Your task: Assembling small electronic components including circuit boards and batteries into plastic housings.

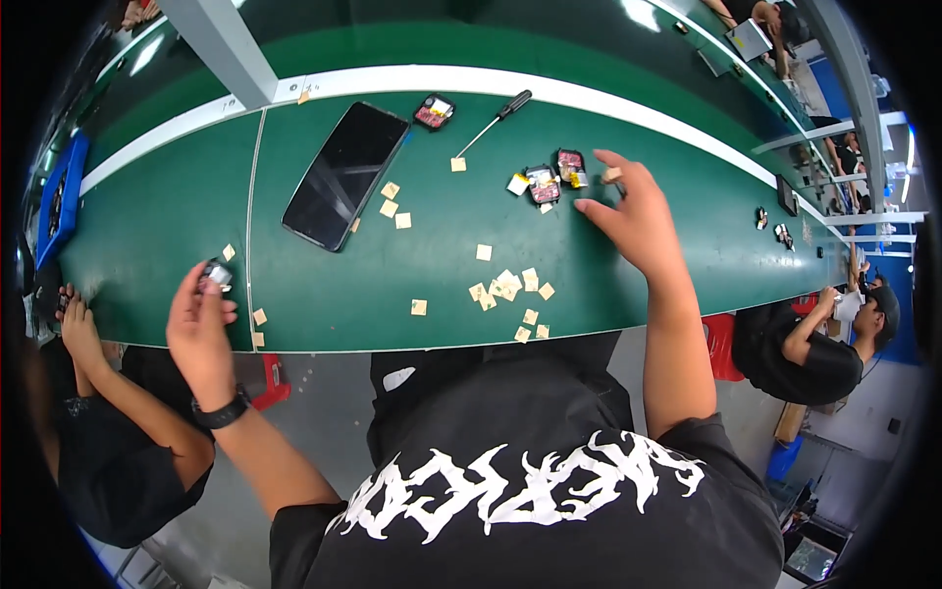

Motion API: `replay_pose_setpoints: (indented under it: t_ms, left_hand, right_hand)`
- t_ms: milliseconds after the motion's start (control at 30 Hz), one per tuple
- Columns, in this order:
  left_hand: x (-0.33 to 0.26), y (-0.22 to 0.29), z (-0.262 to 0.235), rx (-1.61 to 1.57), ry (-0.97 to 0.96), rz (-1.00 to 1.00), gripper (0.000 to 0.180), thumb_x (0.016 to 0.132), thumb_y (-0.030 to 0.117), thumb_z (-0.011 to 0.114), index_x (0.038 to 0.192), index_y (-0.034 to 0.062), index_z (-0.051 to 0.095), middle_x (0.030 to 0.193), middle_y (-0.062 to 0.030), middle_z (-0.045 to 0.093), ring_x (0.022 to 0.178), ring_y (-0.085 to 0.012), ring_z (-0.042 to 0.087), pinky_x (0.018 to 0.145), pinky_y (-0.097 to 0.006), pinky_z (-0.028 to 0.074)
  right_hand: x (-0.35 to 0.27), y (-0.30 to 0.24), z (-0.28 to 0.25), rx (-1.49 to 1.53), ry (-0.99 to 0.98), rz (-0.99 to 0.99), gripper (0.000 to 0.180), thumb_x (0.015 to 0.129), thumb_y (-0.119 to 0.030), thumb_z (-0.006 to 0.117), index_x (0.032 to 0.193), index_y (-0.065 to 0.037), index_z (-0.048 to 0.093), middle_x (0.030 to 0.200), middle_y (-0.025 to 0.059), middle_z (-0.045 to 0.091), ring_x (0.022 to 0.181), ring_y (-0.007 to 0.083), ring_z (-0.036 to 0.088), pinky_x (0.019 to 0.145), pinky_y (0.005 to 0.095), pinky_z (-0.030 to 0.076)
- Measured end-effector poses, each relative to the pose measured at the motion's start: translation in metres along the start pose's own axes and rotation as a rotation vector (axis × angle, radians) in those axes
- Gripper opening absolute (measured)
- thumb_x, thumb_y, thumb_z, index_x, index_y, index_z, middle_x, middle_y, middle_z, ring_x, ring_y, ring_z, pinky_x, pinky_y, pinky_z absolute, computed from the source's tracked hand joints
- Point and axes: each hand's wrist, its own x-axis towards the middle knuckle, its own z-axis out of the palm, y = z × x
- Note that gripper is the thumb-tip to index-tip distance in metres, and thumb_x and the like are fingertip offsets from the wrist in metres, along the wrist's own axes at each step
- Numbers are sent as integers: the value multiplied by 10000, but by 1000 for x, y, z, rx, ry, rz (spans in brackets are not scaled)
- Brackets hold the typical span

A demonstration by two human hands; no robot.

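Observation:
At the left, over the bench's front edge, my left hand (201,329) has its thumb and fingers closed on a small black electronic unit (214,277) with a shiny silvery part. Fingers cover much of that unit. My right hand (636,211) reaches over the bench with thumb and index finger spread and nothing visible between them. Just left of its fingertips lie two similar units, one (570,167) nearest the hand and the other (543,187) beside it. Both are black-cased with reddish insides and white and yellow parts. A small pale yellow piece (517,184) lies alongside.
Small pale square pieces (505,285) lie scattered on the green bench (334,294). Further back are a black smartphone (346,177), another black unit (434,112) and a screwdriver (497,122). A grey post (224,49) rises behind. Co-workers sit on both sides.

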Motion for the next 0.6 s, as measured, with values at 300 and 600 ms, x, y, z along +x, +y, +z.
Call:
replay_pose_setpoints:
  t_ms: [300, 600]
  left_hand:
    - [29, 5, -12, 654, 318, 321, 434, 1001, 227, 655, 1384, 32, 601, 1252, -134, 605, 874, -167, 615, 689, -296, 517]
    - [-101, 89, 141, -662, -1091, -198, 563, 1016, 134, 591, 1526, -14, 402, 1299, -157, 652, 896, -102, 633, 695, -217, 483]
  right_hand:
    - [35, 4, -9, -14, -310, -72, 478, 769, -210, 831, 1204, -60, 698, 901, 101, 639, 779, 222, 616, 742, 339, 524]
    - [-35, -66, -34, 352, -710, -637, 469, 697, -133, 839, 1147, -75, 722, 904, 76, 693, 769, 283, 670, 675, 340, 534]
